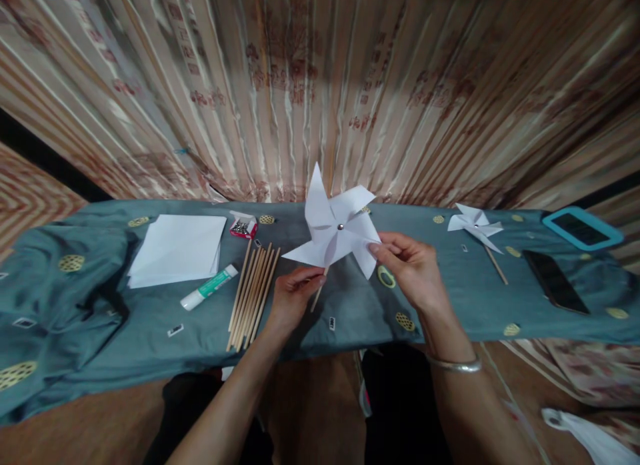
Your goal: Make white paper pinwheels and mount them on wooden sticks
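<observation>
A white paper pinwheel (345, 208) with a silver pin at its centre is held up over the middle of the cloth. Its thin wooden stick (318, 297) runs down through my left hand (297, 293), whose fingers are closed around it just below the paper. My right hand (407, 261) pinches the edge of the lower right blade between thumb and fingers; a metal bangle is on that wrist. Left of my left hand lies a bundle of several wooden sticks (254, 295). A roll of tape (386, 276) sits on the cloth beneath my right hand.
On the left are a stack of white paper (175, 248), a glue stick (209, 287) and a small red box of pins (243, 225). A second pinwheel (475, 226), a dark phone (555, 281) and a blue-framed tablet (583, 227) lie right. A patterned curtain (320, 85) hangs behind.
</observation>
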Motion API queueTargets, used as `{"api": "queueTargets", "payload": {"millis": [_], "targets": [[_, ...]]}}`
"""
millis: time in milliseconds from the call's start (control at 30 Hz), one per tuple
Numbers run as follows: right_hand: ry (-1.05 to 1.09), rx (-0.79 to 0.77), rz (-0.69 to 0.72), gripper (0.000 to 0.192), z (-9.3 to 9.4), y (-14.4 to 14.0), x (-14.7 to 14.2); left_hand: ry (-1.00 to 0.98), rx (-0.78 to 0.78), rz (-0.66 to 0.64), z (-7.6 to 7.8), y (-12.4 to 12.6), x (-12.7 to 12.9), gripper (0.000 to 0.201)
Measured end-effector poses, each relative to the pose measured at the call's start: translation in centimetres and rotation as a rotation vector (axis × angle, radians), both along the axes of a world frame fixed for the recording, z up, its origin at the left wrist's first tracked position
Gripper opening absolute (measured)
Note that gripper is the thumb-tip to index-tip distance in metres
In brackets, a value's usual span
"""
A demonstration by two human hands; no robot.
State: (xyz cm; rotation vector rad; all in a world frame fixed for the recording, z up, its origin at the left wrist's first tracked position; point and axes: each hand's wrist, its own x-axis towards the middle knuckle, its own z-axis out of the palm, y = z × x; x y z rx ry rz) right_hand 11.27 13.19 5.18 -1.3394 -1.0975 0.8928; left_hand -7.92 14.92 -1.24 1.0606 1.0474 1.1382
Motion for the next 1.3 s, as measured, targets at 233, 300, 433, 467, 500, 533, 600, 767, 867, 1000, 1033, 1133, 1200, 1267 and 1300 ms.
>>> {"api": "queueTargets", "payload": {"millis": [233, 300, 433, 467, 500, 533, 600, 767, 867, 1000, 1033, 1133, 1200, 1267, 1300], "targets": [[0.195, -0.14, 0.147, 0.032, -0.7, 0.0, -2.3, -0.002, -0.003, 0.015, 0.0, -0.1, 0.0, 0.016], [0.23, -0.158, 0.179, 0.034, -1.0, 0.0, -3.1, -0.021, -0.012, 0.018, 0.0, -0.1, -0.1, 0.017], [0.181, -0.23, 0.326, 0.038, -0.9, -0.3, -3.5, -0.04, -0.011, -0.014, 0.0, 0.0, -0.2, 0.015], [0.138, -0.257, 0.403, 0.038, -0.6, -0.5, -3.1, -0.043, -0.005, -0.019, 0.1, 0.0, -0.3, 0.015], [0.089, -0.278, 0.472, 0.037, -0.2, -0.6, -2.6, -0.044, 0.0, -0.021, 0.1, 0.0, -0.3, 0.015], [0.042, -0.285, 0.519, 0.036, 0.2, -0.8, -2.0, -0.046, 0.001, -0.021, 0.1, 0.0, -0.4, 0.015], [-0.025, -0.228, 0.448, 0.033, 1.1, -0.9, -0.4, -0.046, -0.006, -0.026, 0.1, 0.0, -0.5, 0.016], [-0.101, 0.159, -0.138, 0.024, 0.9, 0.1, 2.3, -0.022, -0.027, -0.05, 0.5, -0.4, -0.7, 0.014], [-0.098, 0.202, -0.128, 0.035, -0.4, 0.8, 2.2, 0.001, -0.036, -0.095, 0.6, -0.6, -0.7, 0.015], [-0.034, 0.104, -0.077, 0.031, -1.4, 1.1, 1.4, -0.036, -0.076, -0.073, 0.2, -0.5, -0.5, 0.02], [-0.028, 0.085, -0.077, 0.03, -1.4, 1.1, 1.3, -0.046, -0.085, -0.054, 0.0, -0.4, -0.4, 0.02], [0.01, 0.049, -0.081, 0.03, -1.2, 1.0, 1.0, -0.049, -0.077, -0.024, -0.2, -0.3, -0.4, 0.02], [0.041, 0.032, -0.079, 0.029, -1.0, 1.0, 0.8, -0.041, -0.06, -0.021, -0.2, -0.2, -0.5, 0.019], [0.063, 0.026, -0.074, 0.028, -0.8, 0.9, 0.7, -0.032, -0.045, -0.019, -0.1, -0.3, -0.5, 0.017], [0.069, 0.024, -0.071, 0.028, -0.8, 0.9, 0.6, -0.03, -0.041, -0.018, -0.1, -0.3, -0.6, 0.016]]}}
